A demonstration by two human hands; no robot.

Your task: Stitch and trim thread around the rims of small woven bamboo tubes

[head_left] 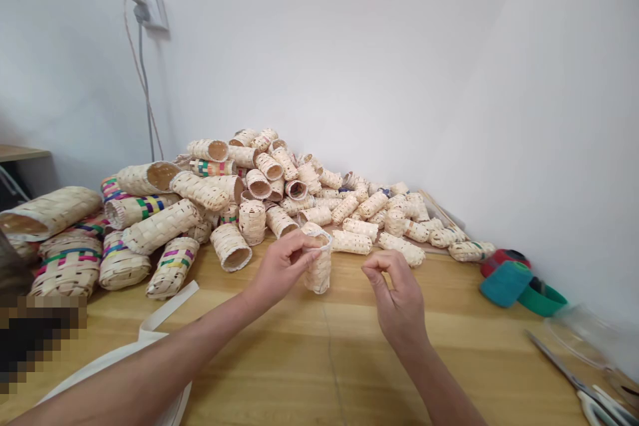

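Near the middle of the view, my left hand (287, 266) pinches the rim of a small woven basket (318, 271). The basket is pale, hangs upright with its open end up, and has a white edging round the rim. To its right, my right hand (397, 293) is raised with thumb and forefinger pressed together, apart from the basket. Whatever the fingertips hold, if anything, is too small to make out. A thin thread (330, 353) runs over the wooden table (279, 359) below the basket.
A large heap of woven baskets (252, 221) lies along the wall, some with coloured bands. White strip material (170, 309) lies at the left. At the right are a teal thread cone (506, 283), a green ring (546, 299) and scissors (574, 379). A wall socket (156, 11) holds plugs.
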